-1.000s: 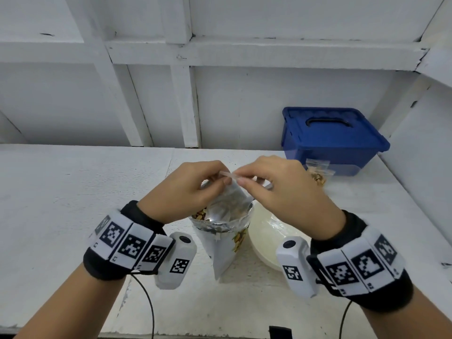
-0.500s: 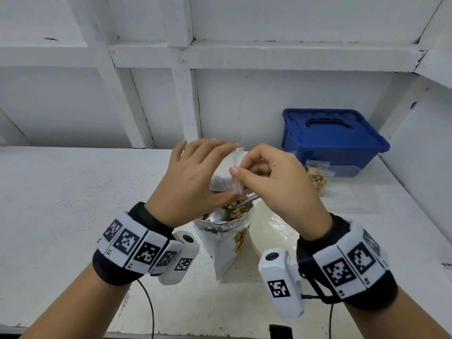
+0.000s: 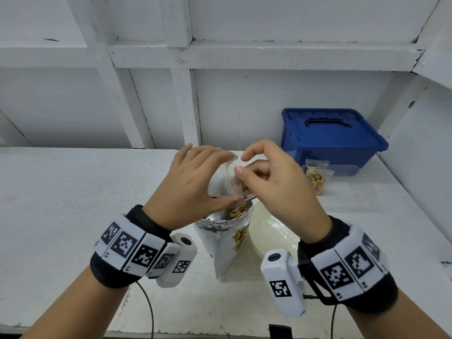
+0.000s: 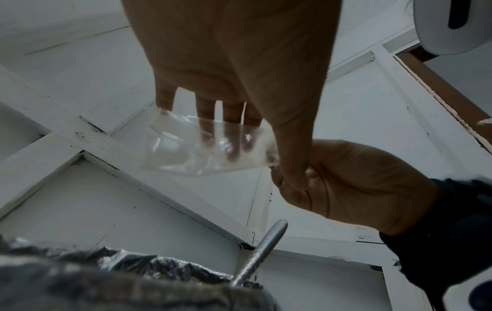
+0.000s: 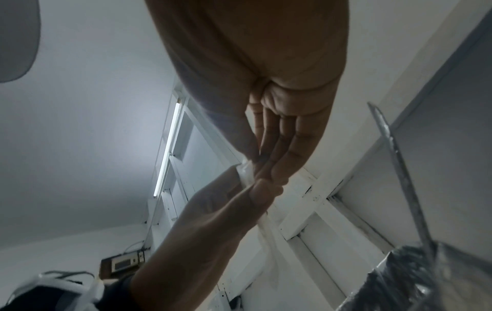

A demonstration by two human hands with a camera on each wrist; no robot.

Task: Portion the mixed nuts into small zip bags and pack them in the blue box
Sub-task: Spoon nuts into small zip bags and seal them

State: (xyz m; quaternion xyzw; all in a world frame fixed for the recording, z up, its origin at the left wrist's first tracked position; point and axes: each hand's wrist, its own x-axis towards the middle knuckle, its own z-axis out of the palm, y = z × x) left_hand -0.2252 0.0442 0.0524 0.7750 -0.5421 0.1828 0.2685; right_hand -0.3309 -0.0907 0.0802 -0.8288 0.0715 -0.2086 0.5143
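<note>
Roughly one portion done: filled zip bag (image 3: 316,175) w/ nuts lying on table (image 3: 73,204), just in front of blue box (image 3: 330,140), lid shut, so not packed yet. Left to do: fill more bags, seal, open box, pack. Now working on empty zip bag (image 3: 223,179), clear, nothing inside, held up above nut pouch (image 3: 227,241). Left hand (image 3: 188,189) cupping it, fingers behind the plastic, thumb at its edge. Right hand (image 3: 271,182) pinching bag mouth btwn thumb & fingers, prob. prying it open. Pouch upright, top rolled down, nuts inside, spoon (image 4: 257,254) standing in it. Pale bowl (image 3: 271,233) beside pouch; contents unclear.
</note>
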